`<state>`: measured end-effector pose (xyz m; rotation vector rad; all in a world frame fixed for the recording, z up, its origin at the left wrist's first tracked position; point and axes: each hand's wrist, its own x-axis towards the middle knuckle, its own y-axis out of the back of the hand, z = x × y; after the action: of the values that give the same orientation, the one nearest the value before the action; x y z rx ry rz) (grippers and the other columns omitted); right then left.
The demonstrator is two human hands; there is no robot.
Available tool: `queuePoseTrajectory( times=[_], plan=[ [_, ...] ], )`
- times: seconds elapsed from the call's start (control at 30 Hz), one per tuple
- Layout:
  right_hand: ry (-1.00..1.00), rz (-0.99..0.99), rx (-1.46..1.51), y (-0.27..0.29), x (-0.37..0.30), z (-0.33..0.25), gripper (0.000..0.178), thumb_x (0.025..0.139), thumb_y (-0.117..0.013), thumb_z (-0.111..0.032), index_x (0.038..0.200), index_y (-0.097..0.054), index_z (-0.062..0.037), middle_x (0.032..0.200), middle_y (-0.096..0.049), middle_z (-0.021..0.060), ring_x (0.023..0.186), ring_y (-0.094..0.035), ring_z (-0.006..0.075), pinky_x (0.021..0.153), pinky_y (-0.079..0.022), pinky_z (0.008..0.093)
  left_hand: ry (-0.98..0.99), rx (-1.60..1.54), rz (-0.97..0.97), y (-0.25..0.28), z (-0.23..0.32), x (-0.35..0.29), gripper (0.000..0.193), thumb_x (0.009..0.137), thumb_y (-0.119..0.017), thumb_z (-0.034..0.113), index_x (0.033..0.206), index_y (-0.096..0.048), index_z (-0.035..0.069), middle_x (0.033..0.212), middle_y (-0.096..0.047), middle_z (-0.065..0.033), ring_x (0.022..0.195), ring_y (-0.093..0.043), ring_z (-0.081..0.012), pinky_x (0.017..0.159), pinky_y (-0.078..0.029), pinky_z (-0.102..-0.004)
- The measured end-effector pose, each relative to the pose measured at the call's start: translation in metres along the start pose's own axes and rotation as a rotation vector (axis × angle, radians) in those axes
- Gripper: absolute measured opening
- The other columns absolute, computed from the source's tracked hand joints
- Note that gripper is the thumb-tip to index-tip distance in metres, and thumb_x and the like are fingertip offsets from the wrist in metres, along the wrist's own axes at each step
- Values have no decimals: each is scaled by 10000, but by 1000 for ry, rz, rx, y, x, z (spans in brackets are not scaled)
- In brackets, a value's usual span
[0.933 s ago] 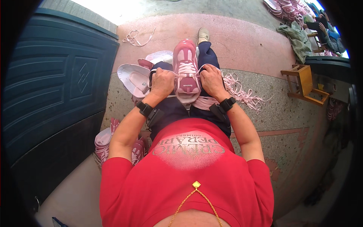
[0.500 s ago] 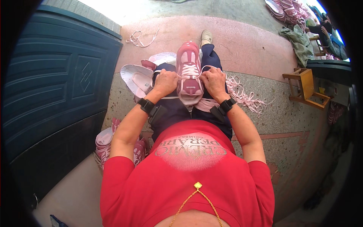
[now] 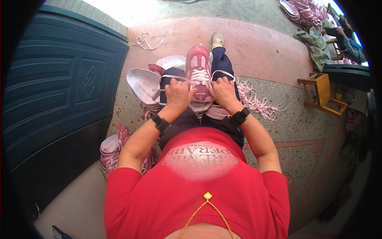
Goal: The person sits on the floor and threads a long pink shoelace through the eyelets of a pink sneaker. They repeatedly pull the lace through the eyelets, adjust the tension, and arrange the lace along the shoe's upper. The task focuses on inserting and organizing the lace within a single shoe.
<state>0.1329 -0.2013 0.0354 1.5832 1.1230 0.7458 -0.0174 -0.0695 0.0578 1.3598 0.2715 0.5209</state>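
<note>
A pink sneaker upper [image 3: 193, 61] lies across my lap between my knees, its toe pointing away from me. White shoelace [image 3: 200, 75] crosses its front in several rows above a darker pink tongue [image 3: 201, 95]. At the left edge of the tongue, my left hand [image 3: 177, 96] is closed with its thumb toward the eyelets. My right hand [image 3: 225, 94] is closed at the opposite edge, fingers curled. Lace strands loop outward from both hands over my dark trousers. The fingertips' exact hold on the lace is partly hidden.
Flat pink-and-white shoe uppers [image 3: 144, 84] lie by my left leg, with more stacked uppers [image 3: 109, 151] nearer me. Loose pink laces [image 3: 258, 101] are heaped to the right. A wooden stool [image 3: 321, 93] stands farther right, a blue door [image 3: 63, 71] at left. Another person sits far right.
Both hands have come slightly closer to me, down beside the tongue. The lace now bows out in slack loops on both sides. The sneaker upper stays nearly in place.
</note>
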Motion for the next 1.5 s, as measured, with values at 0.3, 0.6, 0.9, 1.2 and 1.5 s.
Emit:
queuePoseTrajectory(
  times=[0.3, 0.6, 0.9, 1.2, 1.5],
  plan=[
    [37, 192, 455, -31, -2, 28, 170, 809, -576, -179, 877, -671, -56, 876, -627, 86, 857, -549, 286, 728, -419, 409, -170, -298, 53, -9, -22, 25, 114, 822, -591, 141, 786, -619, 37, 774, -638, -118, 750, -567, -310, 650, -451, -420],
    [20, 304, 645, -26, -3, 15, 97, 797, -603, -77, 886, -612, -38, 766, -596, 125, 774, -569, 316, 708, -469, 407, 352, -952, -899, -37, 30, 131, 232, 851, -577, 86, 1037, -520, -42, 734, -613, -132, 585, -593, -177, 453, -444, -321],
    [272, 221, -31, -7, 5, 4, 160, 747, -584, -142, 883, -605, -62, 842, -592, 61, 875, -544, 224, 806, -412, 399, 418, -1238, -681, -12, 26, 140, 432, 776, -697, 78, 1137, -484, -26, 714, -640, -92, 400, -487, -62, 326, -339, -182],
    [519, 857, 1008, 201, -14, 5, 220, 825, -480, 18, 1041, -512, 42, 868, -609, 165, 821, -611, 265, 800, -505, 399, 207, -992, -861, 4, 45, 128, 423, 771, -698, 136, 1123, -529, -25, 769, -628, -92, 478, -541, -90, 359, -382, -232],
    [-197, 886, 1689, 229, -18, 55, 220, 908, -528, -108, 704, -453, -135, 599, -411, -51, 478, -252, 46, 417, -226, 202, 1, -466, -391, -22, -55, 56, 289, 833, -526, 53, 1120, -513, 26, 937, -647, -195, 937, -612, -363, 803, -472, -422]
  ],
)
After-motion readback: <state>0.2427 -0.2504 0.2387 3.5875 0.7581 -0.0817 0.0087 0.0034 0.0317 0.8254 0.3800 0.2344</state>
